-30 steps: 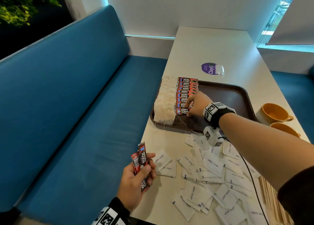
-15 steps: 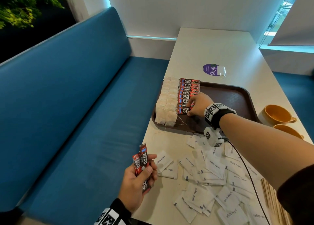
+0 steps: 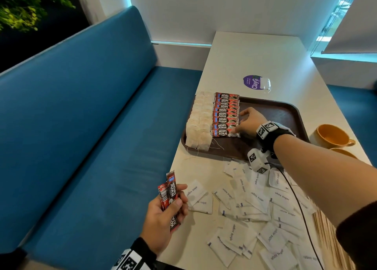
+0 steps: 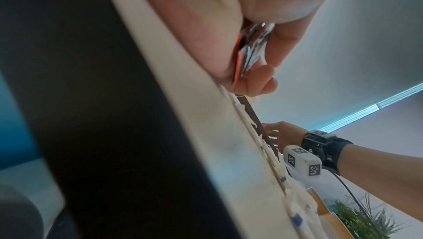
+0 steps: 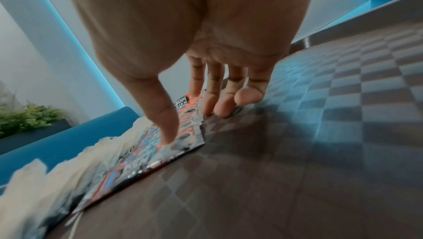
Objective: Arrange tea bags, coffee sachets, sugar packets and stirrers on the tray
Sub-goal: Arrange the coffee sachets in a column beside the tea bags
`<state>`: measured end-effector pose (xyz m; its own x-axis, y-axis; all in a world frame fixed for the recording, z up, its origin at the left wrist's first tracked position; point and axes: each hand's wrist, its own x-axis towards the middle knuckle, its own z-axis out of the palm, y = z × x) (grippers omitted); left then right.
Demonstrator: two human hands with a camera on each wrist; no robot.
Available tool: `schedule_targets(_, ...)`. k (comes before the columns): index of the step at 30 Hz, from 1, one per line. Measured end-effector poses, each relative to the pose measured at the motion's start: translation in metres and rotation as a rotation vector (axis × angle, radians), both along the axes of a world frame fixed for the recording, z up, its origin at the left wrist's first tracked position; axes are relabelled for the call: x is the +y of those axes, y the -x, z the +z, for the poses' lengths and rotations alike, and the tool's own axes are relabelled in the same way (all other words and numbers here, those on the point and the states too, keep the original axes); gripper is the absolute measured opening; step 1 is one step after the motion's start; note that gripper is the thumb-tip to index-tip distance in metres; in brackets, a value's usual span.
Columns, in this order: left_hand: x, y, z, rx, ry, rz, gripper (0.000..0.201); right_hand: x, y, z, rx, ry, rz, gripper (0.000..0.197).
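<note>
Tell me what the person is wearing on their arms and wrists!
Both arms are bare. The right wrist wears a black strap carrying white blocks printed with black-and-white square code markers, and a thin black cable trails back from it. The left wrist has a black band with similar markers. A dark sleeve shows on the right upper arm.

On the brown tray (image 3: 285, 114) lay one row of coffee sachets (image 3: 225, 114), about eight, beside a row of tea bags (image 3: 199, 126) too overlapped to count. Two more sachets (image 3: 170, 196) stood off the tray. Two orange cups (image 3: 331, 136) sat right of it, sugar packets (image 3: 255, 204) uncountable below.
</note>
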<state>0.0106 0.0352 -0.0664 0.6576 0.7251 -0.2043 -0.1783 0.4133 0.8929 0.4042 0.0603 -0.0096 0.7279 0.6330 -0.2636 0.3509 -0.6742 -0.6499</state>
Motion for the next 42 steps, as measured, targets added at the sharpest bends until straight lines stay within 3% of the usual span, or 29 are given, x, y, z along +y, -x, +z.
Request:
schedule_targets(4, 0.0, 0.001, 0.001, 0.002, -0.004, 0.007, 0.03, 0.001, 0.006, -0.003, -0.021, 0.002, 0.019, 0.075)
schedule_targets(14, -0.001, 0.0, 0.004, -0.007, -0.014, -0.007, 0.031, -0.003, 0.007, -0.001, -0.027, 0.044, 0.037, 0.035)
schedule_targets(33, 0.0, 0.002, 0.002, 0.024, -0.03, -0.005, 0.029, 0.016, 0.006, 0.006, -0.063, 0.094, -0.013, 0.022)
schedule_targets(42, -0.001, 0.001, 0.005, -0.045, -0.026, -0.019, 0.054, -0.017, 0.011, 0.033, -0.076, -0.097, -0.107, 0.018)
